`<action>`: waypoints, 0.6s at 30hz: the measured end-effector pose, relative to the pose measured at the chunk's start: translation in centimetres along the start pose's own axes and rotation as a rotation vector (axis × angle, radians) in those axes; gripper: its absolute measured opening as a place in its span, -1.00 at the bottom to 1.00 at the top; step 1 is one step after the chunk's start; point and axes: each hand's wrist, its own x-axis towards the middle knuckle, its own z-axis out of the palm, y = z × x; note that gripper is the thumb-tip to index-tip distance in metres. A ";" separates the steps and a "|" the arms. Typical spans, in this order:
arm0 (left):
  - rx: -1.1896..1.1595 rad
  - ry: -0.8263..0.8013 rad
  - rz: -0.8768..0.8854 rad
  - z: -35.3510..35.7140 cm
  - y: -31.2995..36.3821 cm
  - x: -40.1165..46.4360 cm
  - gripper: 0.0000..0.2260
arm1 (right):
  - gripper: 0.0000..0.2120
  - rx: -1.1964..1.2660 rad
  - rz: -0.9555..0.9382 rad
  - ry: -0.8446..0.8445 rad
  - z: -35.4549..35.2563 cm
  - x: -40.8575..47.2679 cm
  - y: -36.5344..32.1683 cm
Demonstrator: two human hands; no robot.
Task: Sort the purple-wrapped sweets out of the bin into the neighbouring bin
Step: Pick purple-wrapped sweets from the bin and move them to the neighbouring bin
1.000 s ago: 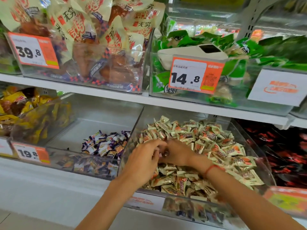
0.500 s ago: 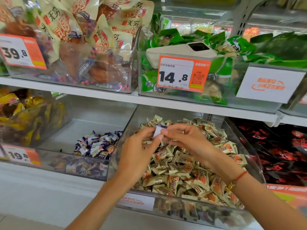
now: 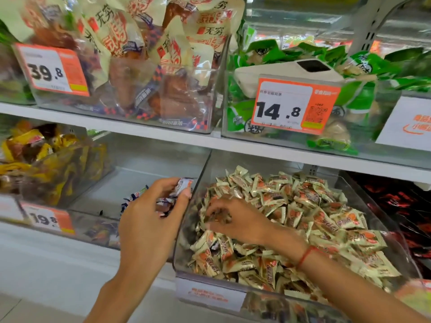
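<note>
I look down at 2 clear bins side by side on a shop shelf. My left hand (image 3: 149, 220) hangs over the left bin (image 3: 140, 173), at about 9 o'clock from the right bin (image 3: 363, 197). Its fingertips pinch 1 sweet (image 3: 184, 184) in a white and purple wrapper, right beside the wall the 2 bins share. The sweet is above the left bin and not yet dropped.

My right hand (image 3: 235, 217) rests on the heap (image 3: 303, 220) in the right bin, fingers curled down into the wrappers. Blur hides whether they grip anything, so I cannot tell.

I judge the task to be midway. A small pile (image 3: 137, 194) of purple-wrapped sweets already lies in the left bin, partly hidden behind my left hand. I see no purple on top of the heap, but it is deep and more may be buried, so digging is probably left.

The bins are hard, glossy clear plastic with sloped fronts and rounded corners. The heap's sweets are small pillow packs in shiny cream foil with orange print and saw-toothed ends, and I expect them to be light, crinkly and slippery. At 12 o'clock, the upper shelf holds larger packets behind an orange price tag (image 3: 293, 106) reading 14.8.
</note>
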 end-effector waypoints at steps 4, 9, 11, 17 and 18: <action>0.030 -0.029 0.000 -0.1 -0.5 0.0 -0.89 | -0.53 -0.340 -0.047 -0.050 2.0 -1.0 -0.3; 0.071 -0.040 0.005 -0.1 -0.3 -0.1 -0.88 | -0.73 -0.144 -0.115 -0.020 1.2 -1.2 0.3; 0.070 -0.038 -0.003 -0.2 -0.1 0.0 -0.88 | -0.75 0.019 -0.064 0.027 0.1 -1.9 0.5; 0.069 -0.036 -0.017 -0.2 0.0 0.1 -0.88 | -0.76 0.391 0.062 0.253 -3.9 -5.0 1.1; 0.072 -0.037 -0.023 -0.3 0.0 0.1 -0.87 | -0.76 0.385 0.081 0.283 -4.5 -5.6 1.2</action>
